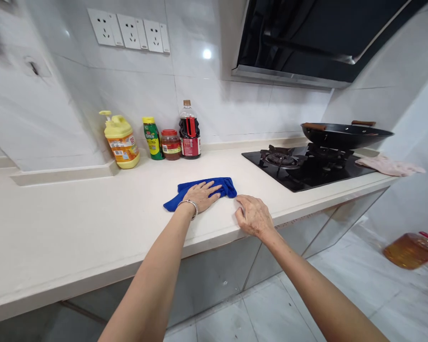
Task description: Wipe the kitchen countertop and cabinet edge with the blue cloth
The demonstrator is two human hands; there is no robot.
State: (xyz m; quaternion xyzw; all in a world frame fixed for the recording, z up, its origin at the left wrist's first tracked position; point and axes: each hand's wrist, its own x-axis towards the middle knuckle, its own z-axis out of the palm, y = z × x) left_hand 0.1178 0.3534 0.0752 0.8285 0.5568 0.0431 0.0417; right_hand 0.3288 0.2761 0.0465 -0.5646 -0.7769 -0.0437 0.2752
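My left hand [201,195] lies flat, fingers stretched out, on top of a blue cloth [225,186] spread on the pale countertop [92,223]; a silver bangle circles that wrist. My right hand [252,216] rests on the counter near its front edge, just right of the cloth, fingers bent down onto the surface with nothing in them.
Against the tiled back wall stand a yellow pump bottle [121,141], a green bottle [152,137], a red-lidded jar [170,144] and a dark sauce bottle [189,130]. A black gas hob [303,166] with a wok [344,134] sits right, beside a pink cloth [388,165]. An oil jug [412,248] stands on the floor.
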